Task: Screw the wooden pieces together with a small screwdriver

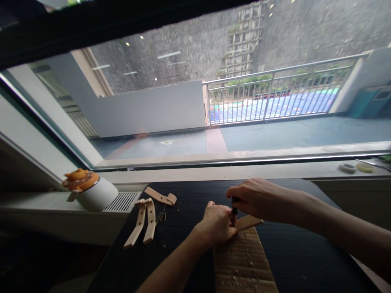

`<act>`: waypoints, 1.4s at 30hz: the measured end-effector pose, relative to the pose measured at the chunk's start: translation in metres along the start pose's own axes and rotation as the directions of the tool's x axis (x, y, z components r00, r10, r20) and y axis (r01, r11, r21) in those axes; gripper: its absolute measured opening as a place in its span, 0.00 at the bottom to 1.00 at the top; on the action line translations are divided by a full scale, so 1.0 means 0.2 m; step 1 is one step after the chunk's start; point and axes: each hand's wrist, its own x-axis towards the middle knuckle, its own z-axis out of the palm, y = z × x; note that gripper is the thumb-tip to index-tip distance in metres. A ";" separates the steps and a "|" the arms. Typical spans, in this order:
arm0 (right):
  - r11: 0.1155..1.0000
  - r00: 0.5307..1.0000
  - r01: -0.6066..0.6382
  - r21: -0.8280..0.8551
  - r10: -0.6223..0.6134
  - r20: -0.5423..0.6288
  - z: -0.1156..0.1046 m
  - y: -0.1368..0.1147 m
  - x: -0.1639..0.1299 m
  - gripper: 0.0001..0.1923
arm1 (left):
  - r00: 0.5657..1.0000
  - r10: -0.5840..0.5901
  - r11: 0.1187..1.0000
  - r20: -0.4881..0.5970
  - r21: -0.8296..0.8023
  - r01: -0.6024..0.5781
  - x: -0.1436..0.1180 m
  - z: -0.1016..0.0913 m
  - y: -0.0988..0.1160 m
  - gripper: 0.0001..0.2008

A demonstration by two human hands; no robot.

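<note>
A dark, finely ribbed tabletop [305, 252] is set against a window sill, with a pale slatted wooden board [244, 264] laid on it directly before the person, apparently as a working surface that spares the table; light shavings and crumbs are scattered over the board and the dark surface beside it. A flat, light-coloured wooden strip [249, 222] is laid across the far end of the board, its right tip projecting past the hands. The left hand [217, 223] is closed and pressed down on the strip, seemingly to keep it from shifting. The right hand [259, 199] is closed around a small dark-handled tool [234, 209], held upright with its point directed down at the strip just beside the left hand's fingers; the kind of tip cannot be told. To the left, well apart from the hands, two long pale wooden strips with rounded ends [143, 223] are laid side by side, touching at their far ends, and a third shorter curved wooden strip [161, 197] lies just beyond them. A few thin dark metal pins or screws [161, 217] are gathered loose beside the pair. A white rounded pot with an orange figure-shaped lid [90, 189] is kept on the vented ledge to the left; its contents are hidden. Two small round objects [356, 167] rest on the sill at far right; whether they hold anything cannot be told.
</note>
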 end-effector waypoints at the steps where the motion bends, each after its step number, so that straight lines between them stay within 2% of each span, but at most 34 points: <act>1: 1.000 1.000 0.007 -0.008 -0.007 0.002 0.00 0.00 0.00 0.07 | 1.000 0.004 1.000 0.000 0.001 -0.004 0.00 0.00 0.00 0.08; 7: 0.999 0.999 0.028 0.025 -0.030 0.046 -0.02 -0.01 -0.01 0.08 | 1.000 -0.008 1.000 -0.003 0.016 0.009 0.00 0.01 0.00 0.07; 13: 0.999 1.000 0.014 0.053 -0.016 0.023 -0.01 -0.01 -0.01 0.08 | 1.000 0.001 1.000 0.016 0.022 -0.001 0.00 0.00 0.00 0.06; 20: 1.000 1.000 -0.017 -0.020 0.017 0.005 0.01 -0.01 -0.02 0.06 | 0.999 -0.007 0.999 0.038 0.050 0.005 -0.01 -0.02 0.02 0.07; 25: 0.999 0.999 0.036 -0.003 -0.036 0.021 -0.02 -0.01 -0.01 0.07 | 0.999 -0.005 1.000 0.041 0.027 0.004 -0.01 -0.01 0.01 0.07; 29: 1.000 0.999 0.028 -0.004 -0.028 0.037 -0.04 -0.01 -0.01 0.09 | 0.999 0.009 1.000 0.033 0.022 -0.010 0.00 -0.01 0.00 0.06; 35: 0.999 1.000 0.013 -0.037 -0.012 0.015 -0.01 0.00 -0.01 0.09 | 0.999 0.009 0.999 0.044 0.043 -0.011 0.00 -0.01 0.01 0.07; 42: 0.993 0.999 0.050 -0.108 -0.050 0.002 0.00 0.00 -0.01 0.08 | 0.999 0.012 0.998 0.032 0.059 -0.014 0.00 -0.01 0.01 0.08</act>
